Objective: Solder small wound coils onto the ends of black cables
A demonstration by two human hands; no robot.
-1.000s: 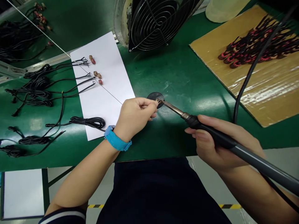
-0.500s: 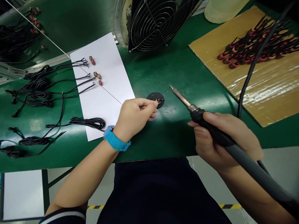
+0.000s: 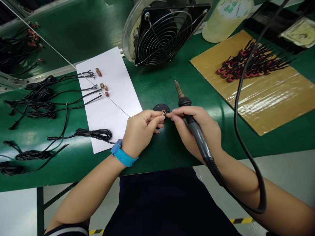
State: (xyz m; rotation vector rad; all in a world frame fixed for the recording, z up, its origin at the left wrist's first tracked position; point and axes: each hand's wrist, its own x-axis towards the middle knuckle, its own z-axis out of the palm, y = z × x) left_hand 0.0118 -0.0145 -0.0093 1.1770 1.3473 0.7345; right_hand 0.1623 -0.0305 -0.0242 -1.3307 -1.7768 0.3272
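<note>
My left hand (image 3: 142,131), with a blue wrist strap (image 3: 124,157), pinches a small gold-and-black part (image 3: 163,112) at its fingertips. The part is too small to make out fully. Just behind it lies a black round disc (image 3: 160,107) on the bench. My right hand (image 3: 201,131) is closed round a soldering iron (image 3: 198,132), its tip pointing up and away from the part. The right forefinger and thumb reach to the part, close to the left fingertips. A thin pale line (image 3: 59,54) slants down from the upper left to my left hand.
Black cables (image 3: 41,95) lie at the left, several with bared ends on a white sheet (image 3: 118,78) beside small copper-and-red pieces (image 3: 104,87). A fan with a wire guard (image 3: 162,44) stands behind. Right, a brown board (image 3: 265,111) bears black-and-red parts (image 3: 246,65); a pale container (image 3: 221,23) is beyond.
My right hand has moved left to the small part, and the soldering iron has turned more upright. My left hand still pinches the part. The view has shifted slightly.
</note>
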